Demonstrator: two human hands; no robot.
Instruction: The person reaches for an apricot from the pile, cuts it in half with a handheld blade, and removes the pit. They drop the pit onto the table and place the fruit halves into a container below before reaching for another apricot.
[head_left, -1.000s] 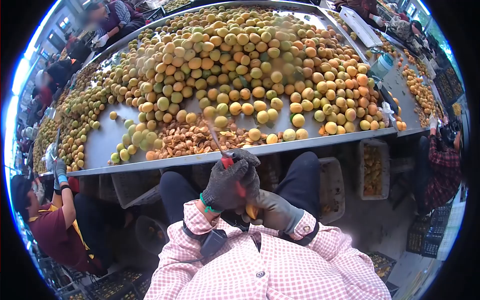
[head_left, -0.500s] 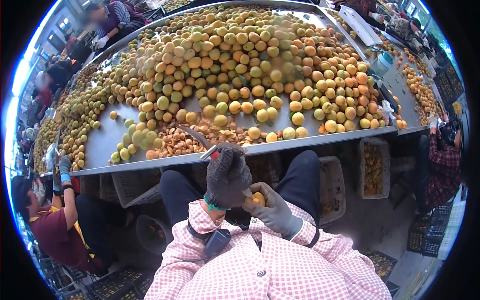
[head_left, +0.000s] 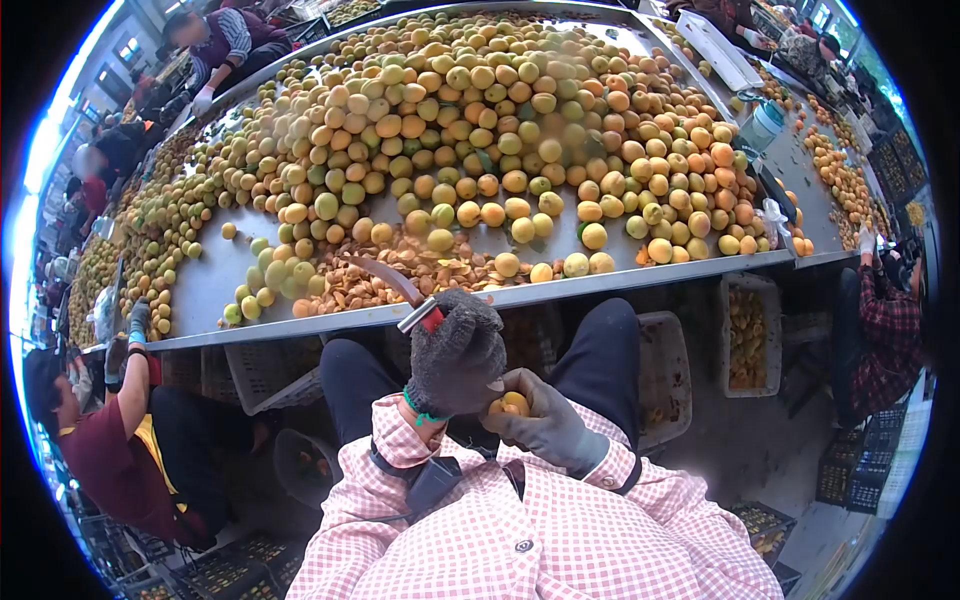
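My left hand [head_left: 457, 345], in a dark grey knit glove with a green band at the wrist, is closed around a curved-blade knife [head_left: 385, 277] with a red handle and metal collar. The blade points up and left, over the table's front edge. Close beside it, my right hand [head_left: 552, 425], in a smooth grey glove, grips a yellow-orange apricot [head_left: 512, 404] between fingers and thumb. The left fingertips are near this fruit, and whether they touch it cannot be seen. Beyond the blade lies a heap of brown apricot stones [head_left: 340, 290].
A metal table [head_left: 215, 262] bears a large pile of apricots [head_left: 430, 130]. Below stand a white crate [head_left: 665, 375], a crate with fruit pieces [head_left: 748, 335] and a white basket [head_left: 265, 375]. Co-workers sit at left [head_left: 110, 450] and right [head_left: 885, 325]. A bottle [head_left: 762, 128] stands at right.
My left hand has turned slightly, bringing the knife's collar lower and the blade a little left. My right fingers have shifted around the apricot. The left co-worker's arm has moved.
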